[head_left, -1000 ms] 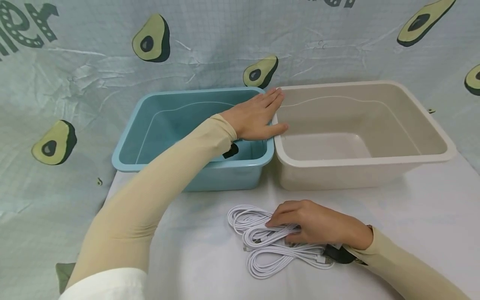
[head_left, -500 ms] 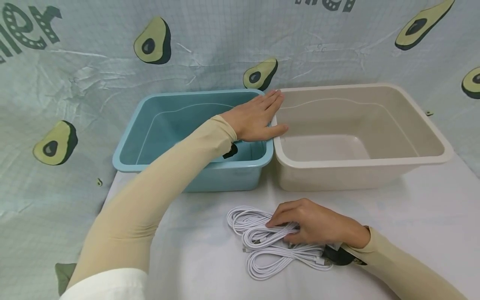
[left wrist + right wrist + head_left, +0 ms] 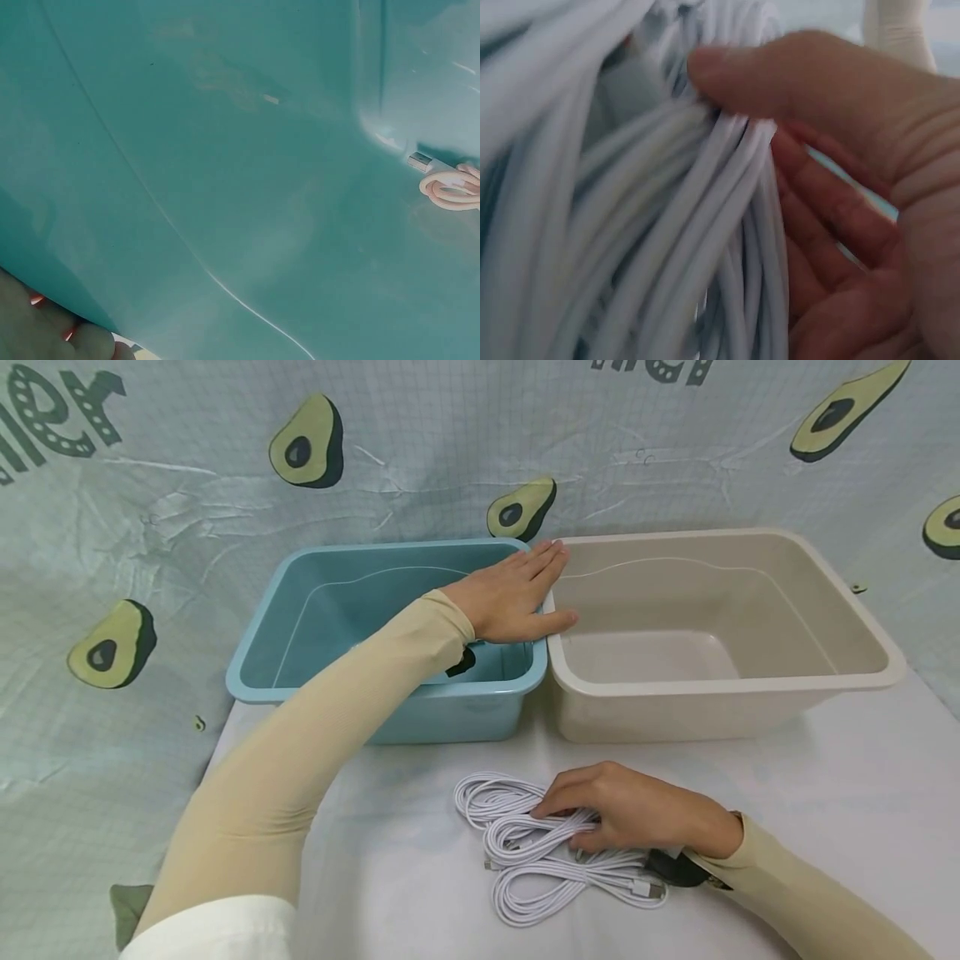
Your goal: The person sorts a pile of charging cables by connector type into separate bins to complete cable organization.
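Note:
My left hand lies flat with straight fingers across the meeting rims of the blue bin and the beige bin. In front of them, several coiled white cables overlap on the white cloth. My right hand grips one cable bundle between thumb and fingers. In the right wrist view, the thumb presses on the white cable bundle, with the fingers behind it. A USB plug sticks out below my right wrist.
Inside the blue bin, the left wrist view shows a small coiled cable with a metal USB plug. An avocado-print sheet hangs close behind both bins. White cloth covers the table.
The lower cable coil and its USB plug have shifted slightly down and to the right. My hands have hardly moved; the whole view tilts a little.

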Action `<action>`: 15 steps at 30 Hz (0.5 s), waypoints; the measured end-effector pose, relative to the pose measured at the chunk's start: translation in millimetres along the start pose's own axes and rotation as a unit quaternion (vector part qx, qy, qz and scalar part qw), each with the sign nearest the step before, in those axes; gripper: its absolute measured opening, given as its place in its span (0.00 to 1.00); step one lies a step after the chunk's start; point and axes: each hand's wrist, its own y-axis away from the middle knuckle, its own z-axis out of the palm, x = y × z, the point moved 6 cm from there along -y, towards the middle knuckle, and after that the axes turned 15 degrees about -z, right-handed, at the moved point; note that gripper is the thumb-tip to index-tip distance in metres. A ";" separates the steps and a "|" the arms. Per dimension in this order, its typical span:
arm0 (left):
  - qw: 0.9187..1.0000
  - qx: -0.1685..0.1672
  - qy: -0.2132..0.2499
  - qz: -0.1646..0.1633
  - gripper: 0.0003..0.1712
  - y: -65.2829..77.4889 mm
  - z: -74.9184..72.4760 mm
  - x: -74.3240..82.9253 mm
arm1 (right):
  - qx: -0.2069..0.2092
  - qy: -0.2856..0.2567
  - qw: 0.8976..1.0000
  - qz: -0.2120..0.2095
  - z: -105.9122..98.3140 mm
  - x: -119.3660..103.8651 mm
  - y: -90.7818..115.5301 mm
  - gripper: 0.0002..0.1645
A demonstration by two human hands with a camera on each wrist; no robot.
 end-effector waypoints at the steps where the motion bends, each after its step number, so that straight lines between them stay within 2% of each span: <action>1: 1.000 0.000 0.000 0.001 0.53 -0.1 -0.1 0.3 | -0.008 0.004 1.000 0.003 0.2 -0.4 0.7 0.28; 5: 1.000 -0.003 -0.003 0.002 0.53 -2.0 0.2 1.4 | -0.020 0.013 1.000 0.009 0.8 -2.0 2.6 0.29; 15: 1.000 -0.004 -0.004 -0.003 0.53 -1.8 1.0 0.4 | 0.040 0.011 0.999 -0.014 -2.1 -2.3 -0.9 0.26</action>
